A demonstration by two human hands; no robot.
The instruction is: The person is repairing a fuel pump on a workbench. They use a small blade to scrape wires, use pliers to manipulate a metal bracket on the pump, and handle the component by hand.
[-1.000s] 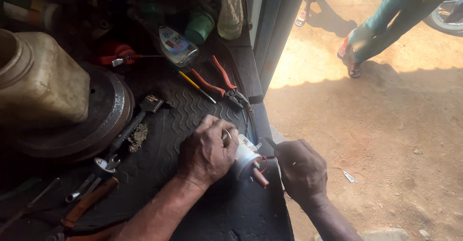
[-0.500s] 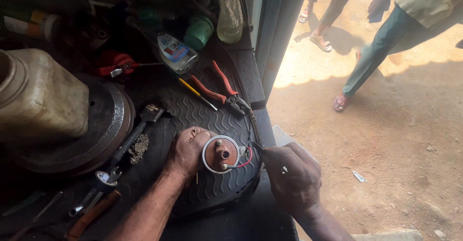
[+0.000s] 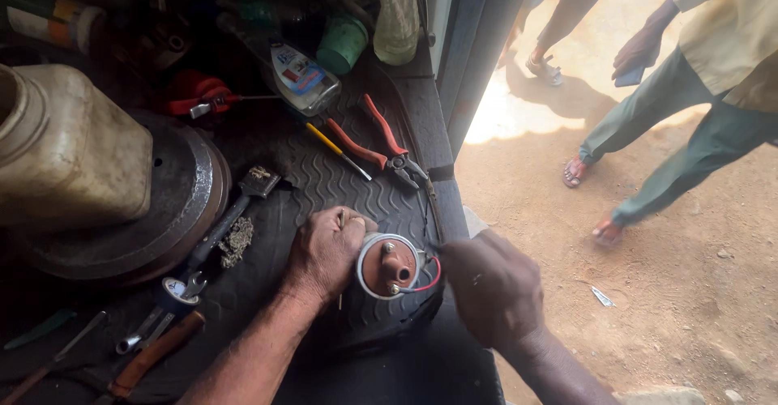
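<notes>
Brown-faced round coil (image 3: 389, 266), white-rimmed, red-wired, gripped by left hand (image 3: 324, 253).

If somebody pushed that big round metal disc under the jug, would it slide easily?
Probably not. The disc looks thick and metal, so likely heavy. It lies flat with a jug weighing on it, so it shouldn't roll.

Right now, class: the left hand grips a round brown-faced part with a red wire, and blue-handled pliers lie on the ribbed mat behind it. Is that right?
One detail is wrong. The head view shows the pliers have red-orange handles, not blue. The rest holds: the left hand grips the round brown-faced part with its red wire, on the ribbed mat.
</notes>
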